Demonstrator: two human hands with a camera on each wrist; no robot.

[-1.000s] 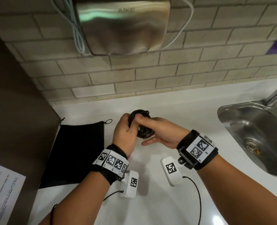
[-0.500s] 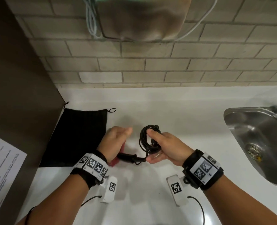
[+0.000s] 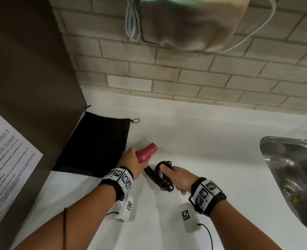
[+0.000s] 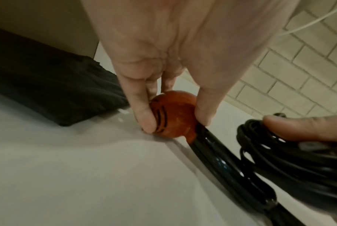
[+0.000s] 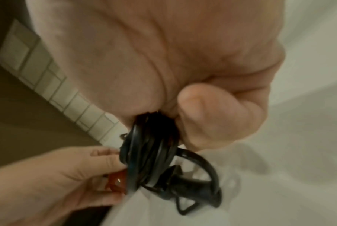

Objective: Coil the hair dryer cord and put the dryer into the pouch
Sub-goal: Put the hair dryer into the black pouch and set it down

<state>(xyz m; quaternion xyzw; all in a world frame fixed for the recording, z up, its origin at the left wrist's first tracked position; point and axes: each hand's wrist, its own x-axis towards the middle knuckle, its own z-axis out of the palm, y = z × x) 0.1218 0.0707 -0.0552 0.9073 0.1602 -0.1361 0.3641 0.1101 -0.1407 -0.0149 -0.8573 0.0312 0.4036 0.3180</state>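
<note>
Left grip: my left hand (image 3: 131, 160) was curled round the rear of the red hair dryer (image 3: 147, 153), fingers (image 4: 142, 116) and thumb pinching its vented end, with the body low on the white bench (image 3: 194, 141). A second before, both hands had been bunched together over the cord above the bench; they had since parted and the dryer had come down beside the pouch.

Right grip: my right hand (image 3: 177, 178) was closed round the coiled cord (image 3: 162, 175), thumb pressed over the loops. Half a second before it had held the same bundle higher; the loops had stayed gathered.

Item, dryer: nozzle pointing away from me, black handle (image 3: 150, 173) trailing toward the coil, just beside the pouch's near right corner.

Item, pouch (image 3: 95, 145): black drawstring, flat on the bench against the brown side panel (image 3: 32, 87), mouth not visibly opened, unmoved throughout.

Assessment: coiling appeared done. Next would likely be opening the pouch while keeping the coil from springing loose, which needs a free hand.

Adjacent: steel sink (image 3: 293, 168), well apart to the right.
</note>
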